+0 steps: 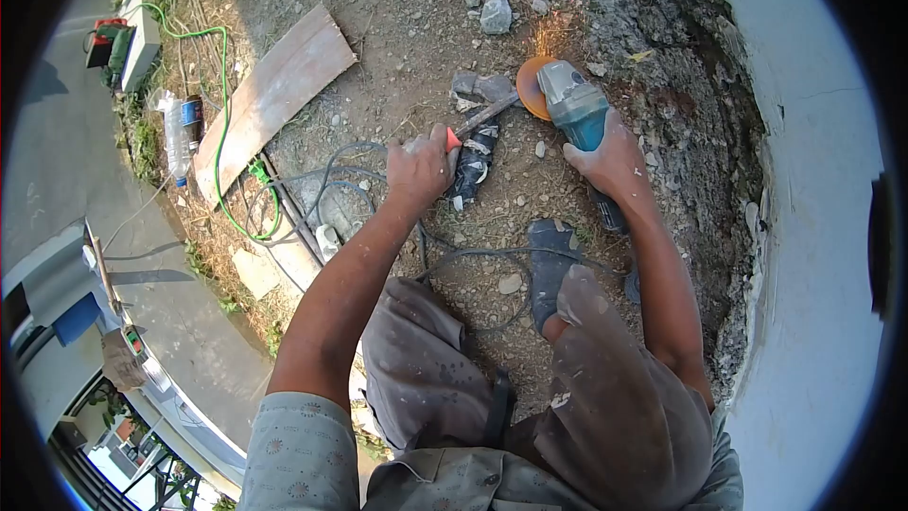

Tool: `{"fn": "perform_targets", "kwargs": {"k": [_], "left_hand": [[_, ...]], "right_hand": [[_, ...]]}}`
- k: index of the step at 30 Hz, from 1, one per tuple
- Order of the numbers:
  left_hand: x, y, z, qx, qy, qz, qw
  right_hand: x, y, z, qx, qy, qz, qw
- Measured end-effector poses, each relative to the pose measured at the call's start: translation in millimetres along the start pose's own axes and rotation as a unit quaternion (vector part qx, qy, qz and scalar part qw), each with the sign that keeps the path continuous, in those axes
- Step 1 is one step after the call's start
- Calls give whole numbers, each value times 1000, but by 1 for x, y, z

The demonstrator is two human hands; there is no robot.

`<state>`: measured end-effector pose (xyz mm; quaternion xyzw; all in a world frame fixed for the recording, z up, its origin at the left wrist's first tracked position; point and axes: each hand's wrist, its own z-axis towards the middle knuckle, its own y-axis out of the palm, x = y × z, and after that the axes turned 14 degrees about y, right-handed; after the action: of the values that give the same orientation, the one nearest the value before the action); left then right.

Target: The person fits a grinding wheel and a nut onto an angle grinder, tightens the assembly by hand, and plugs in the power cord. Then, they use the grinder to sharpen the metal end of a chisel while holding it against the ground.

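My left hand [419, 168] is closed around the red handle [453, 139] of a metal tool, whose shaft [490, 113] points up and right. The tip meets the edge of an orange disc [536, 87] on a teal angle grinder [579, 109]. Orange sparks [549, 36] fly from the disc's far side. My right hand [613, 163] grips the grinder's body. Below the shaft, a black taped object [475, 163] lies on the ground, with grey stones [484, 87] just beyond it.
A wooden board [279, 95] lies at the left, crossed by a green cable [225, 114]. Dark cords [331, 175] run over the gravel near my knees. A bottle [177, 140] lies farther left. A white wall [813, 227] stands at the right. A pale rock [496, 13] sits ahead.
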<state>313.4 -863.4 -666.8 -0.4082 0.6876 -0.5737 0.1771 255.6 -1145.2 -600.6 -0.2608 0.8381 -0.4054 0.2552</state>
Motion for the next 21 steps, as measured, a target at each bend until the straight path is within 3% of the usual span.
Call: {"fn": "perform_targets", "kwargs": {"k": [21], "left_hand": [[-1,6,-2,39,18,21,999]], "right_hand": [[-4,-3,0,15,-22,6,1000]]}}
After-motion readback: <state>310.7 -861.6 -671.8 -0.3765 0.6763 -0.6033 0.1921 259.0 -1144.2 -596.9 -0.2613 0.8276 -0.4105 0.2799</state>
